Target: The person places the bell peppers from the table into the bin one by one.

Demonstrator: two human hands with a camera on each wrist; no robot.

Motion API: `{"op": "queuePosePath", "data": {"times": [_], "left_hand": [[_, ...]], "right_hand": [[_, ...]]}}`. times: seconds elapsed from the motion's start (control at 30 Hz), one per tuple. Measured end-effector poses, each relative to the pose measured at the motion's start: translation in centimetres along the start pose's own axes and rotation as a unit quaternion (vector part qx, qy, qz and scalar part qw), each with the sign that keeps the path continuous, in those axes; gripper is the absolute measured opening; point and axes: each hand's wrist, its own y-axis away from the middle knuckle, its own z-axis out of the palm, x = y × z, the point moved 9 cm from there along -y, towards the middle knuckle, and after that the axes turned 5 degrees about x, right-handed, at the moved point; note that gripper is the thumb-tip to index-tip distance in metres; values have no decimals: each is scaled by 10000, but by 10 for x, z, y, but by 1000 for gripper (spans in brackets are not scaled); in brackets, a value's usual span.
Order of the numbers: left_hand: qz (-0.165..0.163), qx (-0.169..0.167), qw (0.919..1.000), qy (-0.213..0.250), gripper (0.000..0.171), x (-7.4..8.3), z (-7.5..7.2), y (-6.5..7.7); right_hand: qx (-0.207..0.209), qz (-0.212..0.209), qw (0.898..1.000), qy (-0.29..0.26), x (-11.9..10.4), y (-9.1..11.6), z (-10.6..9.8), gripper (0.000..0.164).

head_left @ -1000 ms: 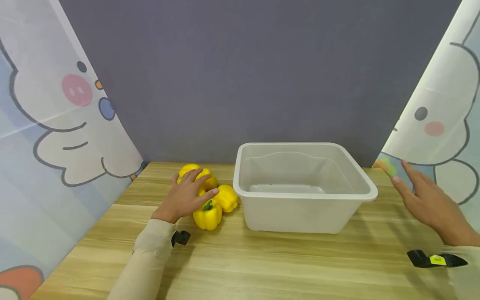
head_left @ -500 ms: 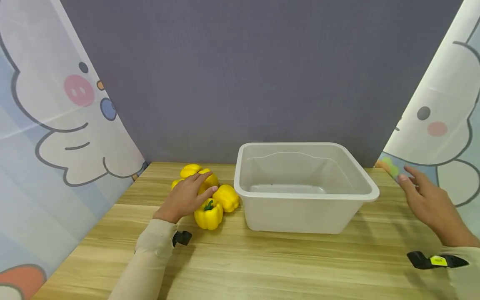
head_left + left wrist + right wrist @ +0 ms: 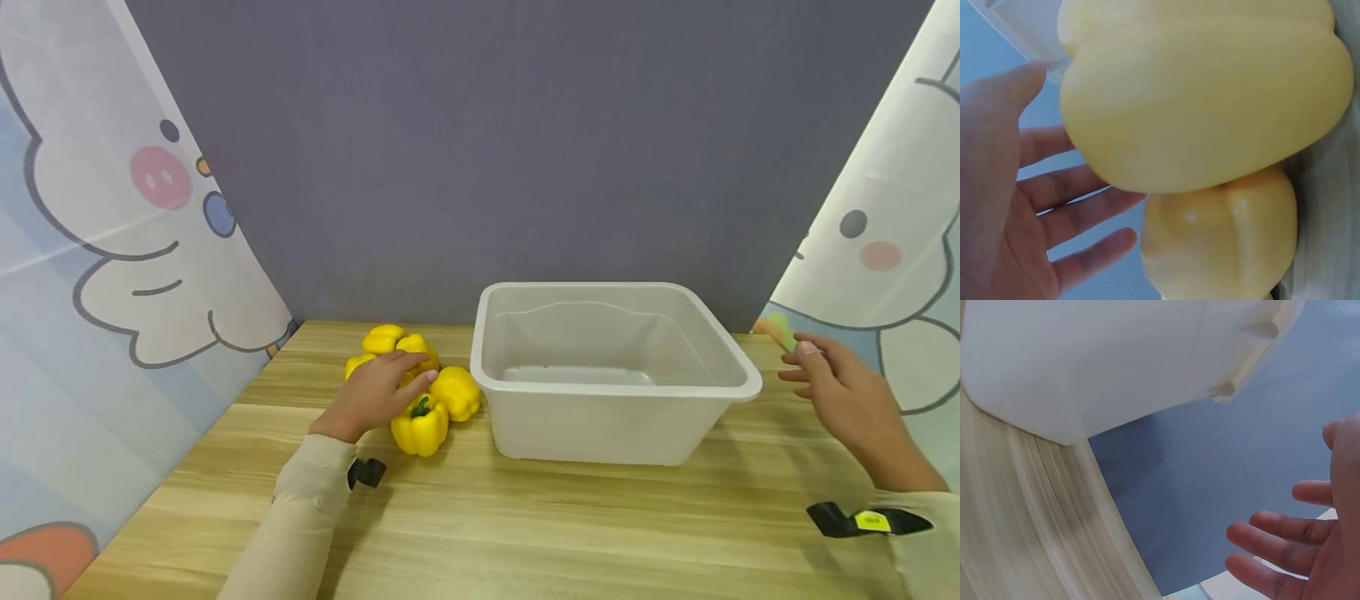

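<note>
Several yellow bell peppers (image 3: 420,425) sit bunched on the table, left of a light grey plastic bin (image 3: 615,425). Over the cluster is my left hand (image 3: 372,394), palm down, its fingers loosely spread and partly covering the peppers behind it. From the left wrist, a large yellow pepper (image 3: 1204,100) fills much of the view, and the extended fingers (image 3: 1072,215) reach along its far side without curling round it. Beyond the bin's right side hovers my right hand (image 3: 855,400), fingers relaxed and apart, holding nothing; the right wrist view shows it away from the bin wall (image 3: 1085,356).
The bin's open top faces up, its rim (image 3: 622,389) close to the rightmost pepper (image 3: 456,393). A dark grey panel (image 3: 525,150) stands at the table's (image 3: 525,533) back edge, with cartoon-printed sheets (image 3: 97,275) on both sides.
My left hand has drawn back slightly, lower over the peppers, its fingers more bent. The right hand's fingers have relaxed inward a little. Peppers and bin stay in place.
</note>
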Motion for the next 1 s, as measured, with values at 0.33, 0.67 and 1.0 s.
{"op": "queuePosePath", "data": {"times": [0.33, 0.67, 1.0], "left_hand": [[118, 103, 9999, 20, 45, 1, -2, -2], [204, -120, 9987, 458, 41, 7, 2, 1], [166, -666, 9930, 965, 40, 10, 4, 4]], "right_hand": [[-134, -72, 9953, -953, -12, 0, 14, 54], [-337, -149, 9913, -1265, -33, 4, 29, 51], [-406, -360, 9900, -1299, -52, 9, 38, 49]]}}
